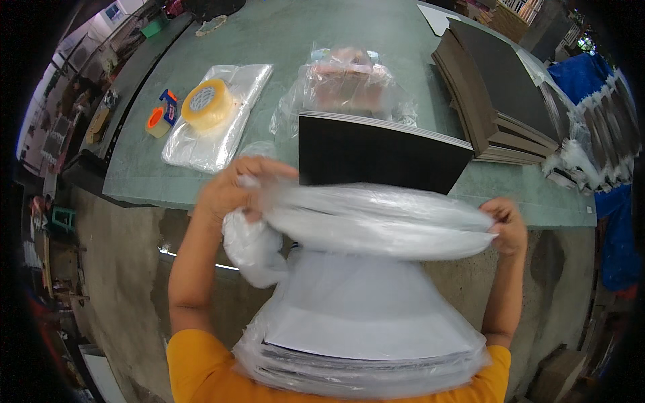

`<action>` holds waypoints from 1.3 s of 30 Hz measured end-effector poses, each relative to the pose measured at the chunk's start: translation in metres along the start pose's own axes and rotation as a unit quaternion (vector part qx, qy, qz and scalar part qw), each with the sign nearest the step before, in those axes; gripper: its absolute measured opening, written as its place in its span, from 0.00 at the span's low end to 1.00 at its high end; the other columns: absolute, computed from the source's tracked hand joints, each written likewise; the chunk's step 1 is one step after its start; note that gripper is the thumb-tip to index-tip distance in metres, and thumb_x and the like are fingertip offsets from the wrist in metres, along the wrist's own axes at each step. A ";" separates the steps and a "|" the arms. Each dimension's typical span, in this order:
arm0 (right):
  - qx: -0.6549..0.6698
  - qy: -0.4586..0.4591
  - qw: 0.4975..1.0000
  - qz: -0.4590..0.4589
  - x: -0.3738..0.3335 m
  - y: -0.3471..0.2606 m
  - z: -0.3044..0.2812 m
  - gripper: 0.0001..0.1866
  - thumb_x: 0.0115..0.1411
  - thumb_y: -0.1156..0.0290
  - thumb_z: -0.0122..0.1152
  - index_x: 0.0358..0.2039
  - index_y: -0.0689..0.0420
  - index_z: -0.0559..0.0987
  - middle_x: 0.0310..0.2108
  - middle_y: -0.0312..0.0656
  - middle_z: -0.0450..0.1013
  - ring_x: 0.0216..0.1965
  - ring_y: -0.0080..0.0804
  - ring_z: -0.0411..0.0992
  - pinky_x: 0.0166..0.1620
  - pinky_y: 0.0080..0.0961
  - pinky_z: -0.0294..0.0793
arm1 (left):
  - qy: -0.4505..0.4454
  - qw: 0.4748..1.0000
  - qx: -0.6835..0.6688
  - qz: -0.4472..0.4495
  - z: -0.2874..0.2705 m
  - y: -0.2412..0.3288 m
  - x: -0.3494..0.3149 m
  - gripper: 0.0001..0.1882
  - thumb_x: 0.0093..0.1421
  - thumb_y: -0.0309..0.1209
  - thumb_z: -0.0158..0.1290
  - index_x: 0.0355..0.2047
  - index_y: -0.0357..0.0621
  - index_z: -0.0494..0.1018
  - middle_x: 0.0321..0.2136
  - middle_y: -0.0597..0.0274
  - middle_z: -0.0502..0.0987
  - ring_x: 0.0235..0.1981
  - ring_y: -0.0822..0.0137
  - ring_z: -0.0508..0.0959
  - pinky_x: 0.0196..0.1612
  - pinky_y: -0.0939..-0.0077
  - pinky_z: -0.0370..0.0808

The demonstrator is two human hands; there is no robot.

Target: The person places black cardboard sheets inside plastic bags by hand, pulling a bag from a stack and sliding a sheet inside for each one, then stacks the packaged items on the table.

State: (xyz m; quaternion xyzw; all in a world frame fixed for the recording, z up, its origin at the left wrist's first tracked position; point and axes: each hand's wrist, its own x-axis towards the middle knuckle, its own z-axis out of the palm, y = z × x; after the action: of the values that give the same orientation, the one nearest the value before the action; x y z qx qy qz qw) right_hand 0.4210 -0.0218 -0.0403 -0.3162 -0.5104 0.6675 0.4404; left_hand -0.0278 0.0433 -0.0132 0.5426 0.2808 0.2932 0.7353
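Note:
A large clear plastic bag (376,218) is stretched between my two hands, its gathered upper part bunched in a blurred band. My left hand (245,191) grips one end, and a crumpled lump of the plastic hangs below it. Pinched in my right hand (507,225) is the opposite end. Lower down, the same bag appears to surround a stack of white sheets (376,322) close to my body. Just beyond the bag, a stack of black-faced boards (383,154) lies at the table's near edge.
On the green table (262,27), a tape roll (207,104) rests on folded plastic bags (248,94). A tape dispenser (161,115) lies left of it. A plastic-wrapped pack (346,80) sits at the back middle, and stacked dark boards (497,74) stand at right.

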 end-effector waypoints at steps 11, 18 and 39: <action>-0.248 0.099 0.903 0.338 -0.038 0.222 0.001 0.10 0.45 0.75 0.53 0.31 0.62 0.74 0.28 0.42 0.71 0.30 0.30 0.69 0.35 0.26 0.68 | 0.100 0.969 0.203 -0.098 -0.050 -0.302 -0.030 0.22 0.41 0.25 0.54 0.40 0.34 0.67 0.27 0.55 0.73 0.24 0.64 0.73 0.27 0.73 0.70; -0.251 0.189 0.943 0.112 -0.011 0.128 0.019 0.09 0.45 0.74 0.47 0.25 0.63 0.74 0.28 0.43 0.71 0.29 0.31 0.68 0.36 0.25 0.66 | -0.004 0.870 0.434 -0.233 -0.013 -0.114 -0.001 0.10 0.50 0.32 0.48 0.31 0.41 0.73 0.30 0.53 0.74 0.32 0.59 0.74 0.37 0.69 0.68; -0.176 -0.071 0.974 0.125 0.053 0.114 0.115 0.18 0.53 0.59 0.54 0.35 0.63 0.73 0.30 0.41 0.71 0.33 0.25 0.67 0.38 0.24 0.66 | 0.112 0.901 0.297 0.297 0.120 -0.075 0.108 0.09 0.55 0.32 0.44 0.27 0.38 0.69 0.20 0.60 0.71 0.19 0.67 0.72 0.21 0.72 0.69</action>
State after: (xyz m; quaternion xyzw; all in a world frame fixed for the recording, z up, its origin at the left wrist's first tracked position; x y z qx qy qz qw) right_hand 0.2688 -0.0300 -0.1164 -0.4018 -0.6064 0.6375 0.2538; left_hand 0.1418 0.0292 -0.0655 0.7575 0.2616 0.4599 0.3824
